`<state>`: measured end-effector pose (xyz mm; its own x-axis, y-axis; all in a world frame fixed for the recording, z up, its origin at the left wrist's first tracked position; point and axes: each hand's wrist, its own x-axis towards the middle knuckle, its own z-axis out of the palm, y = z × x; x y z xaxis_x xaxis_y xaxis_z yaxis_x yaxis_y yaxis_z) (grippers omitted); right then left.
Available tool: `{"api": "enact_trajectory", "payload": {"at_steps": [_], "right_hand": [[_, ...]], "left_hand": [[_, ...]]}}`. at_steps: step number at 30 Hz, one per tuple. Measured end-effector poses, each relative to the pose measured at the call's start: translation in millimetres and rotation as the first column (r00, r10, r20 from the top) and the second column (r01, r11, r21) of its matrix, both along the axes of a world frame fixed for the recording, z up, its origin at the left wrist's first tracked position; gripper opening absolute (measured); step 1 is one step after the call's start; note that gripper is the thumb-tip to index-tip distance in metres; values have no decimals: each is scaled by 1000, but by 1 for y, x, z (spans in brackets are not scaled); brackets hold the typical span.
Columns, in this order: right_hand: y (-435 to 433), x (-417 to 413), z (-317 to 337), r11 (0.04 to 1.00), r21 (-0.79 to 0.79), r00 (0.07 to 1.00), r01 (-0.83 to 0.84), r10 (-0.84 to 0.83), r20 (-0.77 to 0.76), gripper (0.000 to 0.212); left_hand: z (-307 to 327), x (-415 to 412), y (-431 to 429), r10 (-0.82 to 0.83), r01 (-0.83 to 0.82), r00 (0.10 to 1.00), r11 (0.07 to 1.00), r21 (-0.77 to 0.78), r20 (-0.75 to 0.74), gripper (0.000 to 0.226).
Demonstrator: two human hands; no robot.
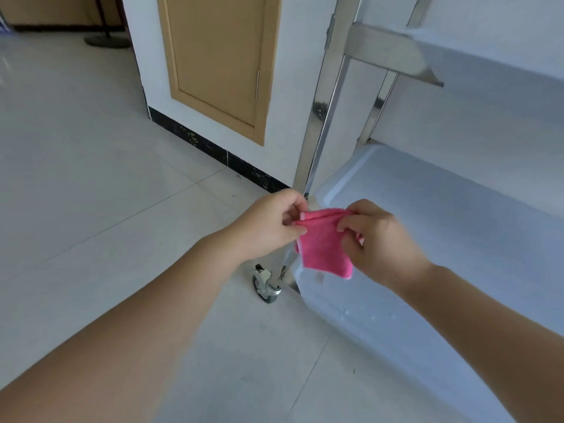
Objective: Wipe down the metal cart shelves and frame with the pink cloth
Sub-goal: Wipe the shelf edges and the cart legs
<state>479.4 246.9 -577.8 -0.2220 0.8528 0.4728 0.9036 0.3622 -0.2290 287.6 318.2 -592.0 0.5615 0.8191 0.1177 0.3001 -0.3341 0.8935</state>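
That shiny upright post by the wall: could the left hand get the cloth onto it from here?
Probably yes. The left hand holds the pink cloth right in front of the post, with nothing between them.

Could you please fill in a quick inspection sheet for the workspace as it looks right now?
Surface: metal cart shelf bare, pale and reflective.
Job's things: pink cloth folded, held in the air beside the cart post, not on the metal.
Clutter: nothing seen.
Hands: left hand and right hand each pinch a top corner of the cloth.
Cables: nothing seen.
Surroundings: tiled floor, white wall with a tan panel door, caster wheel at the post's foot.
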Motion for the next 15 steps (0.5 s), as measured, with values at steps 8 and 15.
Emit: {"api": "enact_trajectory", "payload": {"at_steps": [8,15], "right_hand": [[19,-1,-17,992,128,973,9,-39,227,20],[29,6,-27,953,267,718,-145,-85,691,16]], "left_hand": [[-21,9,13,123,-140,981,984,111,147,23],[-42,12,22,227,-267,938,955,127,261,18]]}}
